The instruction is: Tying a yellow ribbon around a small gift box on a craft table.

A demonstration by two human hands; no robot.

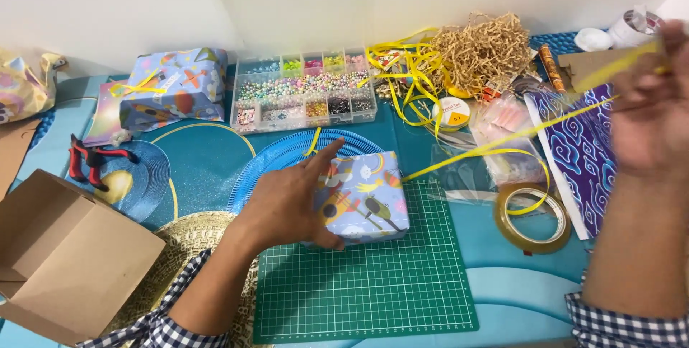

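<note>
Gift box wrapped in pale blue cartoon-print paper (362, 197) sits at the far edge of the green gridded cutting mat (373, 283), centre of the table. Wrapping looks finished; the ribbon is not tied, so by my judgement that step is only begun.

Left to right:
- Open brown cardboard box (64, 255) at the near left corner, red-handled pliers (90, 158) just beyond it.
- A second parcel in the same blue paper (172, 90), already crossed with yellow ribbon, lies far left.
- Your left hand (287, 201) rests flat on the box's left side, fingers spread, index pressing the top where a short ribbon end pokes out.
- Clear compartmented bead organiser (305, 93) stands beyond the box.
- Thin yellow ribbon (488, 148) runs taut from the box's right edge up to the right.
- Your right hand (657, 104), blurred, is raised far right; it appears to pinch the ribbon, but I cannot tell the exact grip.
- Roll of clear tape (532, 219) lies under the ribbon's slack loop.

Open room: the mat's near half. The right side is crowded with bags and paper.
</note>
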